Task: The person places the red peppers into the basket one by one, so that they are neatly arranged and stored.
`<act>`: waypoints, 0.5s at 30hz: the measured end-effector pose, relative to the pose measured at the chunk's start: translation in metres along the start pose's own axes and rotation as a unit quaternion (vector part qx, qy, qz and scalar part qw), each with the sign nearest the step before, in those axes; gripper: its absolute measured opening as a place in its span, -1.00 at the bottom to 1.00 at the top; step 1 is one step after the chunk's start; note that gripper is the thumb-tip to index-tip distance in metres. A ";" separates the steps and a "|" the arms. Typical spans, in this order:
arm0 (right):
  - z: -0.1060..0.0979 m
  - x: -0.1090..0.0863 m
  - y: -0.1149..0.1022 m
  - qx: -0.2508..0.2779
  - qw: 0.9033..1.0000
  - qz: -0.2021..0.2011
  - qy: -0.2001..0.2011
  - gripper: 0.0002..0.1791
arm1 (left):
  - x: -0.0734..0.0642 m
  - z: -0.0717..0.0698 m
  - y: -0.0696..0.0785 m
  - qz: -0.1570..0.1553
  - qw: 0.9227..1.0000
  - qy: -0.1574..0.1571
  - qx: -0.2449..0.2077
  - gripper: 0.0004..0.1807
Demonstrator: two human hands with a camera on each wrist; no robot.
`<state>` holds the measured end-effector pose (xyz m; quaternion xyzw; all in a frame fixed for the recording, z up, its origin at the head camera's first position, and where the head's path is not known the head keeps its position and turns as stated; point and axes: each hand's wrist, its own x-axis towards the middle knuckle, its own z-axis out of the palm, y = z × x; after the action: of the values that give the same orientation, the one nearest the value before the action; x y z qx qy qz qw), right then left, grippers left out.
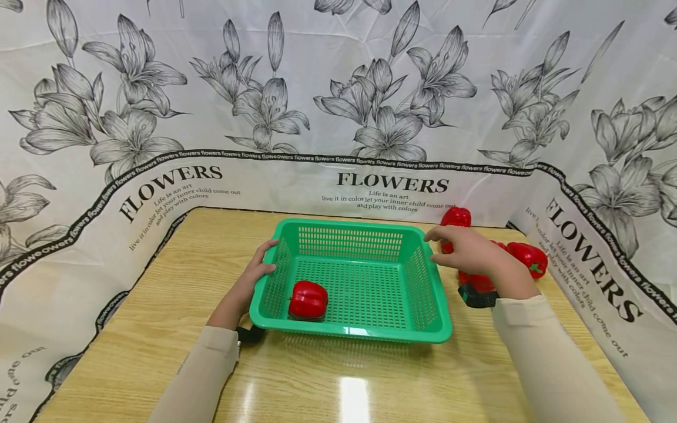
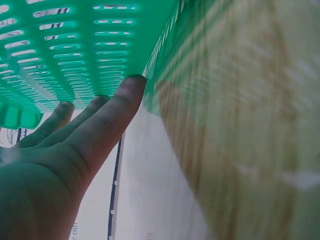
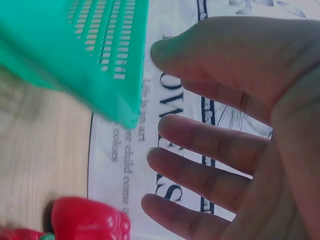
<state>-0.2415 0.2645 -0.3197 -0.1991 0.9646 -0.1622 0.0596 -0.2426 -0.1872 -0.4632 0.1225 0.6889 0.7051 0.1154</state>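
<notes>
A green plastic basket [image 1: 349,332] with slotted walls is in the middle of the wooden table in the head view. One red bell pepper [image 1: 308,299] lies inside, at the near left corner. My left hand [image 1: 251,277] holds the basket's left rim, thumb at the rim; in the left wrist view its fingers [image 2: 107,125] lie extended against the outer wall. Just off the right rim is my right hand [image 1: 471,249], fingers spread and holding nothing. The right wrist view shows a gap between its thumb [image 3: 172,52] and the basket.
Several more red bell peppers [image 1: 528,258] lie on the table right of the basket, partly hidden by my right hand and forearm. White cloth [image 1: 391,194] printed with flowers and lettering hangs along the back and both sides of the table [image 1: 296,388].
</notes>
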 end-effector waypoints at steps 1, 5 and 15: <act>0.000 -0.001 0.002 -0.005 1.000 0.002 0.001 -0.54 | 0.000 0.000 0.000 0.000 1.000 0.000 0.000 -0.31; -0.001 -0.003 0.013 -0.019 1.000 0.008 0.007 -0.57 | -0.001 0.000 0.001 0.000 1.000 0.000 0.001 -0.30; -0.001 -0.008 0.038 -0.029 0.999 0.017 0.011 -0.56 | -0.002 0.000 0.003 -0.004 1.000 -0.003 0.001 -0.30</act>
<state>-0.2480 0.3004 -0.3314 -0.1823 0.9728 -0.1353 0.0456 -0.2404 -0.1876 -0.4607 0.1215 0.6898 0.7036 0.1200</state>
